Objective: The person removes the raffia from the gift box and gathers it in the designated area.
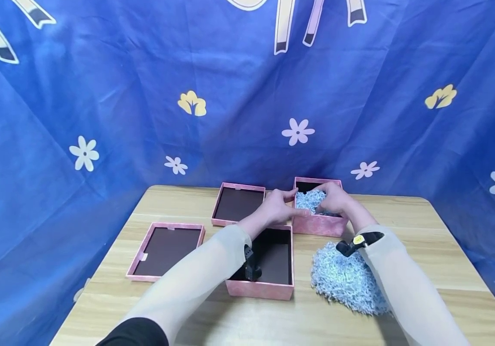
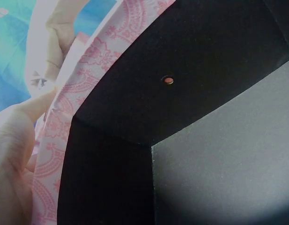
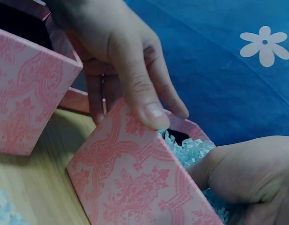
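A pink patterned box point(image 1: 318, 226) stands at the back right of the table, with pale-blue shredded paper point(image 1: 307, 201) inside it. My left hand point(image 1: 276, 207) grips this box at its left side, the thumb over the near rim and the fingers toward the far side. Reaching in from the right, my right hand point(image 1: 335, 198) has shredded paper between its thumb and fingers. Its fingertips are partly hidden in the box. In the right wrist view the left thumb lies on the box's rim, and the paper point(image 3: 193, 151) shows beside my right hand point(image 3: 256, 176).
A second pink box point(image 1: 260, 290) with a dark inside sits under my left forearm. Two shallow pink lids with dark insides, a back lid point(image 1: 237, 203) and a left lid point(image 1: 171, 250), lie on the wooden table point(image 1: 303, 312). A heap of blue shredded paper point(image 1: 344, 281) lies below my right wrist.
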### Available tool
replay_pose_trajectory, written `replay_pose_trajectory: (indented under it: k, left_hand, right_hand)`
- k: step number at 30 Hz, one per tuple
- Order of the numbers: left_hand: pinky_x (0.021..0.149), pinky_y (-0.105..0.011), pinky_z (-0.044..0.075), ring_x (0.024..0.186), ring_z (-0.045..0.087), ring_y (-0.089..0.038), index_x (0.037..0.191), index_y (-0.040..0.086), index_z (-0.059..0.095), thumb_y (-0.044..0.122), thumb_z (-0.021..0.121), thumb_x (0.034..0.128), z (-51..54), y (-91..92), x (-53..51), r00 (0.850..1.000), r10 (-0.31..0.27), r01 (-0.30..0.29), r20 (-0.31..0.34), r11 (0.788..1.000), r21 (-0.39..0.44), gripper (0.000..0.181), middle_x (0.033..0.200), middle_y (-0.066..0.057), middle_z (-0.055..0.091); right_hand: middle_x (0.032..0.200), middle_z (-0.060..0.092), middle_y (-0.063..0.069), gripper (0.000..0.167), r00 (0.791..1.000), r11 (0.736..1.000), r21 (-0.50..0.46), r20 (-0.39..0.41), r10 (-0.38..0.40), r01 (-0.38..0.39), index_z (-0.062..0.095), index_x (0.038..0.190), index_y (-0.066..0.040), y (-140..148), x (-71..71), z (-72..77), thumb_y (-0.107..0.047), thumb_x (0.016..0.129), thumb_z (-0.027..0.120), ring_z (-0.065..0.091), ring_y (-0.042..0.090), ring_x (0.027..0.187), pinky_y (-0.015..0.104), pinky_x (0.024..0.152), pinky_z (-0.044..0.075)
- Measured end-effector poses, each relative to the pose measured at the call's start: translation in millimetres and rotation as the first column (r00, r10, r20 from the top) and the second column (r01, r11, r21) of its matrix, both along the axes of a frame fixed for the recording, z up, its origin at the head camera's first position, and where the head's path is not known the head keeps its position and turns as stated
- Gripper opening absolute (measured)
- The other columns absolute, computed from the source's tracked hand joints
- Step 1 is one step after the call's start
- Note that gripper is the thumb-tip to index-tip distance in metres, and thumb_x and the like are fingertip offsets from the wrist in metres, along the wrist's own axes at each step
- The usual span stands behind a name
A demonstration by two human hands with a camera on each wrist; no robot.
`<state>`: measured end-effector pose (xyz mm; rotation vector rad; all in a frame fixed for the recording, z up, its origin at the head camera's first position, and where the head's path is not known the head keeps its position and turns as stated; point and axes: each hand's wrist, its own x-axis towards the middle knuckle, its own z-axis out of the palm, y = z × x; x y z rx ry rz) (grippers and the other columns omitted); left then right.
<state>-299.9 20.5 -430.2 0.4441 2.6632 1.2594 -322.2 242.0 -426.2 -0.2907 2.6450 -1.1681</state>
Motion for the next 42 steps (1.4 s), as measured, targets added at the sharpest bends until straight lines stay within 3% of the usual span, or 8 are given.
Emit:
replay_pose_trajectory:
  k: [4, 10, 13, 20, 25, 33, 39, 42]
  left_hand:
    - [0.106, -0.027, 0.048, 0.134, 0.054, -0.01, 0.156, 0.019, 0.054, 0.049, 0.096, 0.0761, 0.7, 0.0, -1.6, 1.0, 0.008, -0.008, -0.001, 1.0, -0.005, 0.095, 0.149, -0.004, 0.06]
    - [0.11, -0.029, 0.046, 0.141, 0.05, -0.014, 0.156, 0.019, 0.054, 0.049, 0.096, 0.0761, -1.8, 0.5, -1.8, 1.0, -0.001, 0.001, 0.009, 1.0, 0.012, 0.095, 0.152, -0.005, 0.056]
    - [0.111, -0.031, 0.046, 0.142, 0.05, -0.016, 0.156, 0.018, 0.055, 0.05, 0.096, 0.0757, -2.3, 0.1, -1.4, 1.0, -0.008, 0.008, 0.005, 1.0, 0.02, 0.096, 0.154, -0.006, 0.055]
    - [0.11, -0.029, 0.046, 0.142, 0.05, -0.016, 0.156, 0.019, 0.055, 0.051, 0.096, 0.0746, -0.1, 0.3, 1.2, 1.0, -0.005, 0.005, -0.005, 1.0, 0.021, 0.096, 0.153, -0.007, 0.056]
    - [0.111, -0.03, 0.046, 0.143, 0.049, -0.017, 0.156, 0.019, 0.055, 0.05, 0.096, 0.0756, 0.7, 0.2, 2.1, 1.0, 0.0, 0.0, -0.006, 1.0, 0.022, 0.095, 0.155, -0.008, 0.054]
    - [0.109, -0.03, 0.047, 0.14, 0.05, -0.015, 0.155, 0.019, 0.055, 0.049, 0.096, 0.0758, 0.9, -0.5, 1.9, 1.0, 0.006, -0.006, 0.006, 1.0, 0.025, 0.094, 0.153, -0.007, 0.056]
    - [0.109, -0.031, 0.047, 0.14, 0.051, -0.014, 0.155, 0.02, 0.055, 0.052, 0.096, 0.075, -1.0, -1.3, -1.2, 1.0, 0.01, -0.01, 0.003, 1.0, -0.003, 0.095, 0.152, -0.006, 0.056]
    - [0.11, -0.031, 0.046, 0.14, 0.051, -0.015, 0.154, 0.017, 0.055, 0.051, 0.095, 0.0762, -0.9, -1.1, -2.3, 1.0, 0.002, -0.002, 0.0, 1.0, -0.001, 0.094, 0.15, -0.007, 0.058]
  right_hand:
    - [0.117, 0.07, 0.017, 0.063, 0.999, 0.999, 0.024, 0.022, 0.026, -0.027, 0.069, 0.132, 0.008, -3, -2.5, -2.1, 0.017, 0.07, 0.076, 0.061, 0.027, 0.098, 0.031, 0.08, 0.053]
    - [0.146, 0.056, 0.029, 0.08, 0.997, 0.991, 0.115, 0.056, 0.058, -0.064, 0.052, 0.149, 0.01, -3, -4.8, -8.5, 0.013, 0.071, 0.071, 0.053, 0.033, 0.114, 0.035, 0.088, 0.048]
    - [0.15, 0.052, 0.03, 0.083, 0.994, 0.989, 0.126, 0.082, 0.07, -0.08, 0.049, 0.152, 0.009, -2, -5.2, -8.8, 0.013, 0.072, 0.07, 0.051, 0.035, 0.118, 0.037, 0.091, 0.047]
    - [0.119, 0.069, 0.015, 0.072, 0.989, 0.982, 0.112, 0.026, 0.148, -0.15, 0.063, 0.14, 0.007, -1, -4.4, -7.3, 0.018, 0.069, 0.066, 0.059, 0.027, 0.101, 0.032, 0.083, 0.05]
    - [0.099, 0.072, 0.007, 0.061, 0.99, 0.988, 0.069, -0.02, 0.139, -0.137, 0.073, 0.127, 0.004, -1, -2.8, -5.8, 0.02, 0.068, 0.064, 0.06, 0.023, 0.088, 0.031, 0.075, 0.051]
    - [0.111, 0.072, 0.013, 0.051, 0.997, 0.997, 0.051, -0.056, 0.056, -0.053, 0.072, 0.127, 0.004, 2, -0.9, 2.7, 0.01, 0.078, 0.083, 0.062, 0.027, 0.092, 0.032, 0.074, 0.055]
    - [0.096, 0.071, 0.01, 0.047, 0.999, 0.993, -0.119, -0.05, 0.005, -0.011, 0.075, 0.117, 0.005, 10, 0.1, 12.7, 0.019, 0.073, 0.081, 0.061, 0.025, 0.082, 0.033, 0.071, 0.055]
    - [0.101, 0.075, 0.009, 0.053, 0.999, 0.984, -0.176, -0.052, 0.001, -0.011, 0.076, 0.121, 0.001, 15, 0.1, 16.5, 0.021, 0.072, 0.082, 0.064, 0.025, 0.086, 0.032, 0.076, 0.057]
